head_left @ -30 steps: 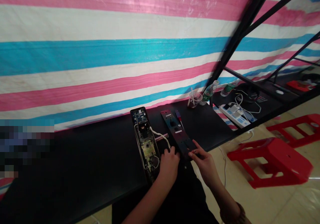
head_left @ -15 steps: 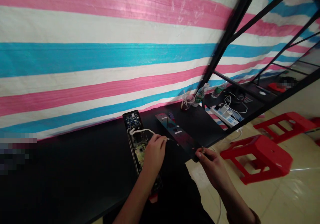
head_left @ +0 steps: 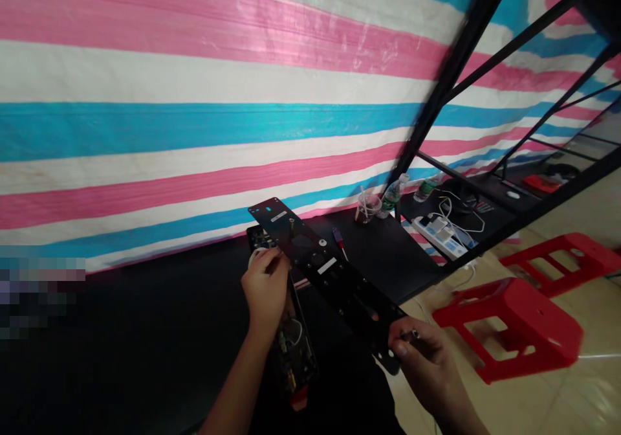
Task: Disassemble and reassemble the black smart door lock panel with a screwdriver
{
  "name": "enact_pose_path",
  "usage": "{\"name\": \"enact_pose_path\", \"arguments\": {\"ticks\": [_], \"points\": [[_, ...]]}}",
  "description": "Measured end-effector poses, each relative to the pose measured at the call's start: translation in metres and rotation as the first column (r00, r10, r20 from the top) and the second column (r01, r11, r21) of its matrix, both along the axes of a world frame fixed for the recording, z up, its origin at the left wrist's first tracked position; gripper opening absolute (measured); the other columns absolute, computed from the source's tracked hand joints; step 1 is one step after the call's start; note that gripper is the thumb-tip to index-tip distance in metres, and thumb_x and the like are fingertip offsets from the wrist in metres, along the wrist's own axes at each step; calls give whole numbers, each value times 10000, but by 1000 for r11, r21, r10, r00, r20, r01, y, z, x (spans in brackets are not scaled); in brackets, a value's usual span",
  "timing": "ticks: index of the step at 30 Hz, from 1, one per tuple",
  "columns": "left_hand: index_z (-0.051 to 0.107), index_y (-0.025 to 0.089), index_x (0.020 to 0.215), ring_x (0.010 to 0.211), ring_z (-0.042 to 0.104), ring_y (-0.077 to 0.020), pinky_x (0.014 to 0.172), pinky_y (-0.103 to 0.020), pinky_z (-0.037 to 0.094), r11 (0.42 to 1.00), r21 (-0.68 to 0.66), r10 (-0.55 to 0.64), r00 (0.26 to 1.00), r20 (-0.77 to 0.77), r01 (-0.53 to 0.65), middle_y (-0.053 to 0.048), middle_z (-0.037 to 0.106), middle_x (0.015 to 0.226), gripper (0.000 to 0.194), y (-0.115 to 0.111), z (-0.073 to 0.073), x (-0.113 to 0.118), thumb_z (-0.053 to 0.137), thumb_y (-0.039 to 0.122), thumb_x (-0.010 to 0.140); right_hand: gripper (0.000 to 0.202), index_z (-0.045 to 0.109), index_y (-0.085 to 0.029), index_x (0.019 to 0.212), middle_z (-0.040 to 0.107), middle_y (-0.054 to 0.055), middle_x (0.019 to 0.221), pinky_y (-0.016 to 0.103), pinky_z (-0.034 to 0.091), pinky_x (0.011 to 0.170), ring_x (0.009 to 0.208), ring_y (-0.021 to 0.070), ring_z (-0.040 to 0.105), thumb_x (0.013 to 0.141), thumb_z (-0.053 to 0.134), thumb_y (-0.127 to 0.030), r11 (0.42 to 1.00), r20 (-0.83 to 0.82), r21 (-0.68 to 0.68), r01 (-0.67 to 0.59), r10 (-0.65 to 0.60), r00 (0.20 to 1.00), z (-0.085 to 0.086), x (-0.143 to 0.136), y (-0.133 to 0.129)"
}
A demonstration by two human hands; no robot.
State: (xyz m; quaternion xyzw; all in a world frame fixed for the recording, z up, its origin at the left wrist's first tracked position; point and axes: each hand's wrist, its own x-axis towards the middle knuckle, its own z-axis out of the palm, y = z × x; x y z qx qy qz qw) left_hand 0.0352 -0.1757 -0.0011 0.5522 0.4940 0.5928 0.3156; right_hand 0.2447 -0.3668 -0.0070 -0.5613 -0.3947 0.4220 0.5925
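Right hand [head_left: 424,354] pinches the plate [head_left: 334,291] by its near end, far end above the casing [head_left: 306,352], toward the desk [head_left: 160,318]'s back edge; left hand [head_left: 266,286] bunched, hold unclear; best kept steady, off the wire [head_left: 301,331]

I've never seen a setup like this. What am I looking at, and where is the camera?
There's no robot here, just a person's two bare hands, seen by a camera worn on their head, looking forward and down. The right hand holds one end of a long, dark plate with holes. The left hand is at the plate's edge; what its fingers pinch, if anything, is unclear. Partly hidden behind the plate is an open case with electronics inside. On the black table stand a plastic cup and a bottle.
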Motion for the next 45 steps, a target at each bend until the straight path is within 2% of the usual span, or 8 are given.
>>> {"name": "enact_pose_path", "arguments": {"ticks": [7,12,16,21,27,31,38,45], "points": [[755,133,888,703,656,-153,650,-238,509,994,-102,0,973,232,24,-26,730,777,239,-3,7,-18,750,322,742,390,728,-200,685,581,20,571,265,411,507,528,148,505,739,775,-583,997,6,41,-68,68,998,2,-12,6],[493,241,1407,808,722,-174,653,-277,578,995,-66,-39,909,415,73,-137,671,1302,605,-34,9,-20,669,319,833,360,740,-209,685,636,32,607,260,443,544,573,168,572,762,766,-560,998,86,41,-45,41,995,-6,-23,13],[568,281,1345,821,676,-165,728,-349,585,978,125,168,985,-26,-164,-125,446,1543,539,-42,14,-34,696,323,823,309,760,-231,697,724,65,719,291,514,671,744,234,673,780,762,-529,999,240,22,-23,17,971,-9,-28,11],[786,305,933,1219,513,-346,1058,-563,434,970,240,104,822,-560,41,-39,591,1417,142,-22,26,-41,735,363,814,308,773,-243,691,718,57,671,282,540,625,639,212,659,778,753,-537,1000,332,21,-2,-5,943,-14,-35,7],[665,209,1139,1228,591,-252,981,-397,524,960,-24,277,960,-27,-278,-110,585,1390,280,-10,-26,-40,588,350,910,332,774,-254,677,728,50,646,262,542,590,607,206,672,792,721,-561,996,399,66,61,-83,913,-37,-59,9],[596,187,1274,1200,650,-241,1021,-396,527,953,-302,97,977,192,-35,-129,669,1299,389,-26,-68,-22,564,379,937,268,771,-272,692,736,46,678,261,548,592,630,207,682,822,700,-495,996,404,85,5,-39,914,-64,-77,8],[482,218,1440,1346,553,-251,1125,-433,454,953,-294,129,974,184,-71,-129,570,1463,497,-39,-84,-9,546,280,951,146,771,-287,885,777,48,917,285,585,690,753,220,726,784,750,-390,964,353,88,-250,204,913,-106,-93,6],[532,227,1416,1384,502,-264,1173,-413,379,957,-237,177,984,11,-170,-136,417,1584,486,-31,-99,-25,575,307,939,849,360,-200,1541,482,177,1515,475,443,1106,1388,365,473,787,721,-348,973,472,-4,-230,204,858,-150,-97,11]]}}
